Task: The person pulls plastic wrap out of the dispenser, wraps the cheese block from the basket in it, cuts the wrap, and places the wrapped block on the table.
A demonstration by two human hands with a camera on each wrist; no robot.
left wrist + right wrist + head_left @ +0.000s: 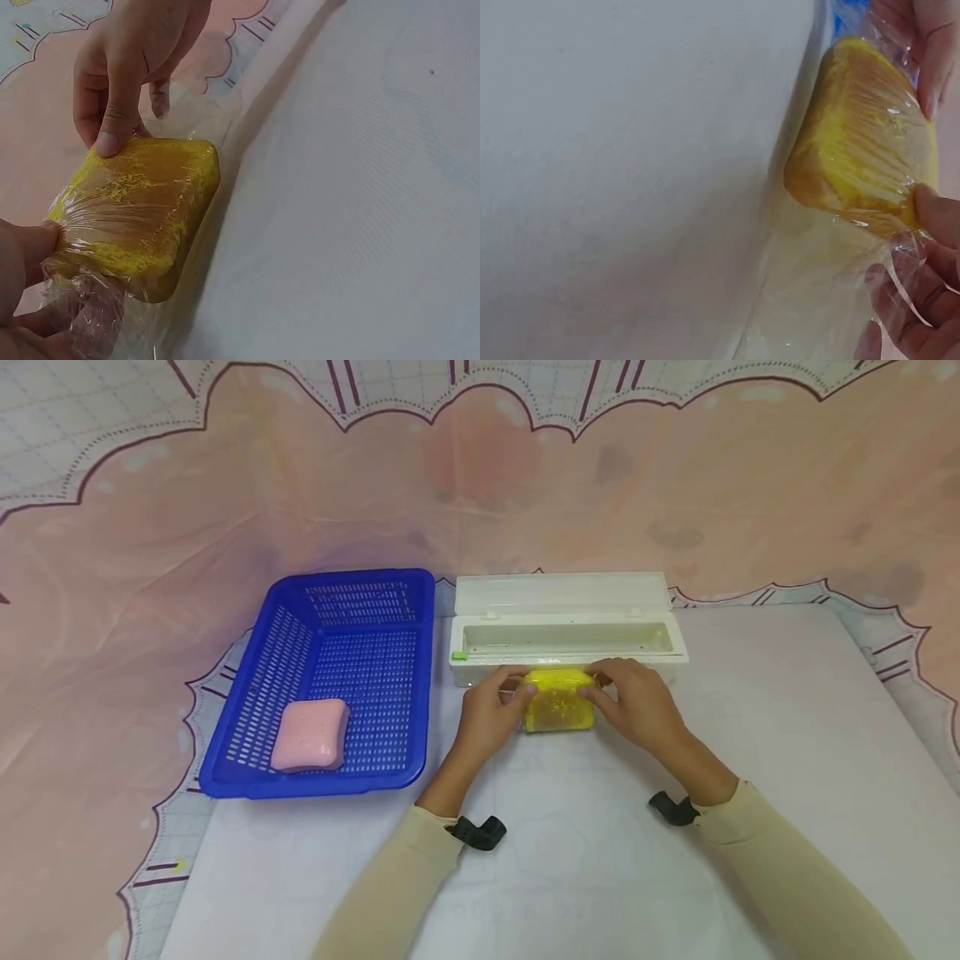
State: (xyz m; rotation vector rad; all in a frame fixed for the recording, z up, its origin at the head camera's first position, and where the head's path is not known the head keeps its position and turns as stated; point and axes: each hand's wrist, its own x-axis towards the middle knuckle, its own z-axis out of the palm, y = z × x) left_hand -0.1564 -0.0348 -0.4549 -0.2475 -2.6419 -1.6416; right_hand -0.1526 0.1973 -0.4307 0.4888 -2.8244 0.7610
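A yellow bar of soap (558,700), wrapped in clear cling film, is held between both hands just in front of the white cling film box. My left hand (491,714) pinches its left end, with the thumb on the upper face. At the right end, my right hand (636,703) pinches it the same way. In the left wrist view the film lies in tight creases over the soap (142,210), and loose film bunches by the left hand (22,292). More loose film gathers at the right hand (930,277) in the right wrist view.
Behind the hands stands the white cling film box (570,672), its lid (562,593) raised. To the left, a blue basket (427,693) contains a pink bar of soap (310,735). A white cover (562,877) lies over the table; a patterned cloth (480,493) hangs behind.
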